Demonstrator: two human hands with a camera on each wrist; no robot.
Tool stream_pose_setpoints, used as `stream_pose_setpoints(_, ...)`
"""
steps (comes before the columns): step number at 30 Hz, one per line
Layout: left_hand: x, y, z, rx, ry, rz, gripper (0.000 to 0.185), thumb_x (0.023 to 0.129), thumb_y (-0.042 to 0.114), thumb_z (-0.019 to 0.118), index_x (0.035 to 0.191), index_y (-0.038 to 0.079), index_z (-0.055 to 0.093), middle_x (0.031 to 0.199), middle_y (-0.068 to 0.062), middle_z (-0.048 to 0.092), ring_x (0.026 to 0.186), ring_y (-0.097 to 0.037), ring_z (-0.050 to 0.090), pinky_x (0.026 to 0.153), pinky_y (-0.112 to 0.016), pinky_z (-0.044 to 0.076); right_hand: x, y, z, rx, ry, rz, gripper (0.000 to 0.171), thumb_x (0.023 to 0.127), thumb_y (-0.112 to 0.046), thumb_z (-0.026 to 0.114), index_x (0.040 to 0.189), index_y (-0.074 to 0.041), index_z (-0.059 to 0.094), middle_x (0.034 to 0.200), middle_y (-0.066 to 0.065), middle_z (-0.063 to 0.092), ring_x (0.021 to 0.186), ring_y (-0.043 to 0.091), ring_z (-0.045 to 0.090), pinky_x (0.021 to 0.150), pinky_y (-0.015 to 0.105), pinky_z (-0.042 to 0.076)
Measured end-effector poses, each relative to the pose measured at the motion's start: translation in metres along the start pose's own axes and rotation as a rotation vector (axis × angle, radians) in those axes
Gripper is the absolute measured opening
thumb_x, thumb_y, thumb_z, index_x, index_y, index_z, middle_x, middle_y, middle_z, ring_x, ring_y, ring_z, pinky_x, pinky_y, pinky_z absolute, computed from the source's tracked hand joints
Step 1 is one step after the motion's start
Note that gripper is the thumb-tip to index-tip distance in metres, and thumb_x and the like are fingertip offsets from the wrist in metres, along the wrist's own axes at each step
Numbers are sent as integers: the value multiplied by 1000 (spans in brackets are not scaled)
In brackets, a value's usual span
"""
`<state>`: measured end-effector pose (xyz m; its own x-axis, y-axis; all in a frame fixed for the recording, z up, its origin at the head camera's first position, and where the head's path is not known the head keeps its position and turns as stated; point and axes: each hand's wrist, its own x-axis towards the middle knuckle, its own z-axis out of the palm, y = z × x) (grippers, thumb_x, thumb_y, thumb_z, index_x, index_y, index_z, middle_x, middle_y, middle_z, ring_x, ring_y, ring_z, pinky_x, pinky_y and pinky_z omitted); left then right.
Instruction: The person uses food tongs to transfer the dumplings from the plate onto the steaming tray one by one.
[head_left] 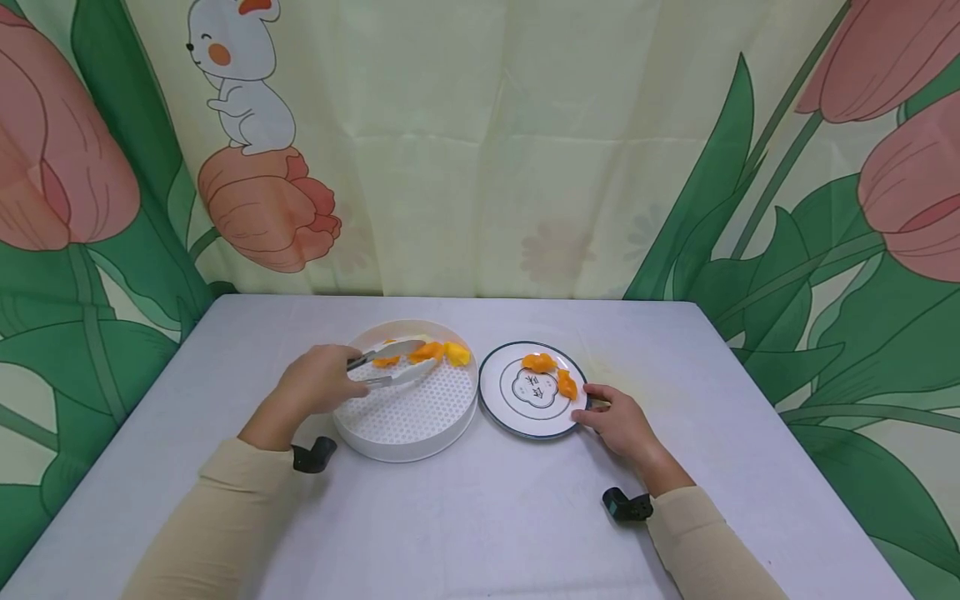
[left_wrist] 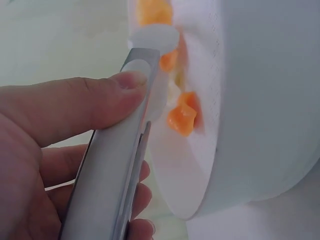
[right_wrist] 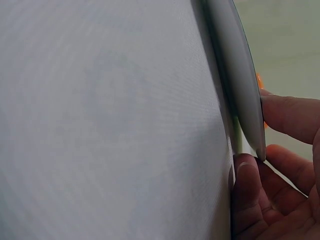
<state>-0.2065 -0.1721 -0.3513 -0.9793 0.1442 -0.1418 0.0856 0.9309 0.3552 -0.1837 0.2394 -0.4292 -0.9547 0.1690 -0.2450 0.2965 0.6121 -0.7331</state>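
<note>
My left hand (head_left: 318, 379) grips metal tongs (left_wrist: 110, 165), thumb on one arm and fingers curled round the other. The tongs' tips are spread apart over a round white tray with a perforated base (head_left: 397, 421). Several small orange and yellow pieces (head_left: 456, 354) lie towards its far side, close to the tips; their exact kind cannot be told. A white plate with a dark blue rim (head_left: 498, 404) stands right of the tray, bearing two orange pieces (head_left: 538, 362). With thumb above and fingers beneath, my right hand (head_left: 618, 421) pinches the plate's right edge (right_wrist: 245, 85).
A white cloth (head_left: 495, 525) covers the table. Behind it hangs a curtain (head_left: 487, 167) printed with tulips and a rabbit. Black wrist cameras (head_left: 628, 505) sit near both sleeve cuffs.
</note>
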Motion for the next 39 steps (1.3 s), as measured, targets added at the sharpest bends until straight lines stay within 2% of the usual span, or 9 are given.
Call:
stream_pose_setpoints(9,1,2,3,13,4,-4,62,73,29,71,123,-1,51,117,-17,54,102,-31,50,81,-48,40,-2,-2,0,-9,6,-9,64,77,-31,69,133,-14,42,127,12,44,94,24,48,72,26,47)
stream_pose_setpoints(22,-2,5,-4,-10,9,-24,66,73,29,72,127,0,47,121,-19,50,102,-32,48,84,-50,39,-1,-1,0,-18,8,-10,64,78,-31,69,133,-14,42,128,12,43,95,24,47,75,29,47)
stream_pose_setpoints(25,-2,10,-6,-10,24,-5,68,72,30,73,128,2,47,121,-18,51,100,-31,48,83,-49,40,-1,-1,0,-16,7,-9,64,78,-31,69,133,-14,42,128,12,43,96,24,47,76,29,47)
stream_pose_setpoints(30,-2,20,-5,2,51,70,66,71,31,74,126,4,50,116,-14,55,96,-28,50,81,-46,42,0,0,0,-17,5,-2,64,77,-32,69,133,-15,42,129,11,43,96,24,47,76,29,47)
stream_pose_setpoints(36,-1,41,2,23,58,173,62,70,31,74,124,8,53,109,-7,58,89,-22,50,76,-40,42,0,0,0,-20,7,-10,64,77,-32,69,133,-14,42,129,12,43,96,24,47,76,30,47)
stream_pose_setpoints(39,0,51,6,37,71,198,60,69,31,75,122,9,55,107,-5,58,88,-21,48,78,-39,42,0,0,0,-24,7,-9,64,77,-32,69,133,-13,42,128,12,43,95,24,47,76,30,47)
